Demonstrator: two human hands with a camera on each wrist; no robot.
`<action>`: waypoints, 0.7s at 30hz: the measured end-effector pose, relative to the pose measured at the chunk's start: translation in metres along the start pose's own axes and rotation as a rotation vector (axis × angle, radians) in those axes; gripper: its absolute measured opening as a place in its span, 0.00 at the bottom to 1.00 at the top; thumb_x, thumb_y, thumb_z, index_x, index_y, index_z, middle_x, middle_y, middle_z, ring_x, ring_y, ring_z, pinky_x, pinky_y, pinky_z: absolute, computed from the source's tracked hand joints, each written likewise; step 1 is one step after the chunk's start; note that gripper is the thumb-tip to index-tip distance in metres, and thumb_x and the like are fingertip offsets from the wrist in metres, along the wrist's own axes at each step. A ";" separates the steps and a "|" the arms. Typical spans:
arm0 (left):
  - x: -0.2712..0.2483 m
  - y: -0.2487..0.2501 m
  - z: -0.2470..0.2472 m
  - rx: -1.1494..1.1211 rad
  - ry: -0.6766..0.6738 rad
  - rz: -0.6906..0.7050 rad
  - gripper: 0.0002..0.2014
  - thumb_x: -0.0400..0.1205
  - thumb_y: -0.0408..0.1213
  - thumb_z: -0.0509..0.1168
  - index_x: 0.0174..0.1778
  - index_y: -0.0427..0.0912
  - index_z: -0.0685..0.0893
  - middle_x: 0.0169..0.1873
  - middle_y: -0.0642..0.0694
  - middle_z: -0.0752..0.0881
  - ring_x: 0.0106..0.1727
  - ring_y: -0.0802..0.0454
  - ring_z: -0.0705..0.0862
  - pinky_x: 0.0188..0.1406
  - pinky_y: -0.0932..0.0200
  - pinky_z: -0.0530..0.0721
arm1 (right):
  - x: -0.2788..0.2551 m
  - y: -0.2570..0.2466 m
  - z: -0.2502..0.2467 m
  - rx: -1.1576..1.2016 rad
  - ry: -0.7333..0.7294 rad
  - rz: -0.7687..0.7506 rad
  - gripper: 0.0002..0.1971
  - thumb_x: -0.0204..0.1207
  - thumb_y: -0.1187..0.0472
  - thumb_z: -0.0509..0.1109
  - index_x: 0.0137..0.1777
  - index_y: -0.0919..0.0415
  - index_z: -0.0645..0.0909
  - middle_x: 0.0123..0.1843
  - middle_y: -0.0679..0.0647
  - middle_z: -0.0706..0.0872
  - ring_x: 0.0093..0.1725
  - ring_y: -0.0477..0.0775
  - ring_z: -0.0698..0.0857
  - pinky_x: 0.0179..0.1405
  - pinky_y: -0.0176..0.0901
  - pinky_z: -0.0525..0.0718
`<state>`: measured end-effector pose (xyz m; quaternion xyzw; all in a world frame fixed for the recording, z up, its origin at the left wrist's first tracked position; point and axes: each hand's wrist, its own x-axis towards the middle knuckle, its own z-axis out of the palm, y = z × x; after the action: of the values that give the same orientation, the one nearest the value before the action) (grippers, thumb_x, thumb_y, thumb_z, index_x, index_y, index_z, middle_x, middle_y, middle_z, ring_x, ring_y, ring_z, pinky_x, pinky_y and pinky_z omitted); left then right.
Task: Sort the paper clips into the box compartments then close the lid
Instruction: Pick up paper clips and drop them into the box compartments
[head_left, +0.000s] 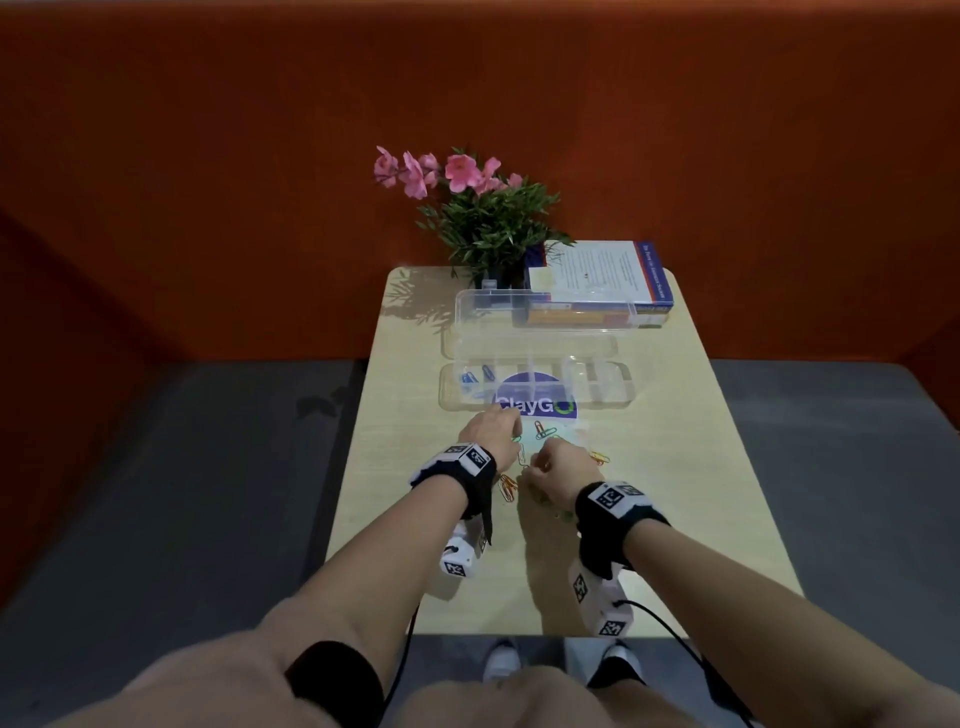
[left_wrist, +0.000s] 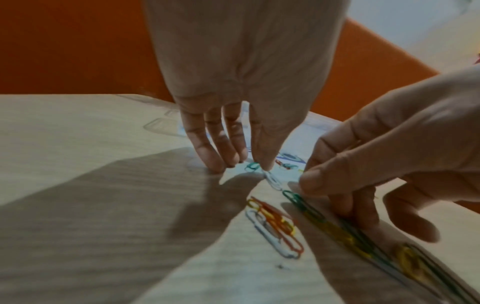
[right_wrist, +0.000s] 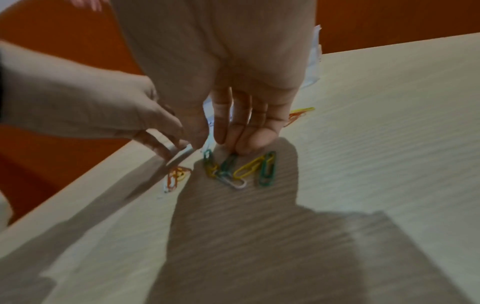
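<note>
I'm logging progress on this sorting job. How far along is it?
Early. Done: a few blue paper clips lie in the clear box's left compartment. In hand: the left hand and the right hand finger loose clips on the table, the right on a green clip. Left: the orange, yellow, green and white clips, then the open lid.

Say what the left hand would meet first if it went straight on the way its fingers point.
Probably the front wall of the clear box, lid open, just beyond the left hand. The fingertips are down on the table beside a green clip, and depth is hard to judge.
</note>
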<state>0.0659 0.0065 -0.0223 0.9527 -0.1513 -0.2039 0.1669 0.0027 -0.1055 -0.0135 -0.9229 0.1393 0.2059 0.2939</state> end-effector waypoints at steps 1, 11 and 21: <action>0.000 -0.002 0.000 -0.007 0.002 -0.014 0.09 0.80 0.31 0.66 0.55 0.44 0.80 0.62 0.43 0.79 0.61 0.43 0.81 0.58 0.52 0.79 | 0.001 -0.002 0.002 -0.027 0.005 -0.006 0.09 0.77 0.57 0.66 0.53 0.61 0.78 0.55 0.59 0.87 0.51 0.59 0.84 0.49 0.45 0.78; -0.006 -0.022 -0.004 -0.058 0.009 -0.065 0.09 0.77 0.28 0.65 0.40 0.48 0.78 0.57 0.44 0.83 0.57 0.44 0.82 0.49 0.56 0.77 | 0.007 0.015 -0.013 0.271 0.074 0.051 0.07 0.69 0.64 0.70 0.31 0.58 0.78 0.37 0.53 0.84 0.38 0.52 0.82 0.31 0.35 0.75; -0.017 -0.009 -0.008 -0.131 -0.050 0.013 0.11 0.81 0.31 0.62 0.57 0.43 0.83 0.59 0.39 0.84 0.61 0.41 0.83 0.58 0.51 0.81 | -0.004 0.062 -0.038 0.832 -0.029 0.174 0.10 0.75 0.77 0.59 0.41 0.66 0.79 0.42 0.63 0.85 0.29 0.53 0.77 0.19 0.33 0.77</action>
<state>0.0568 0.0225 -0.0129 0.9334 -0.1477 -0.2362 0.2262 -0.0131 -0.1760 -0.0134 -0.7075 0.2839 0.1694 0.6247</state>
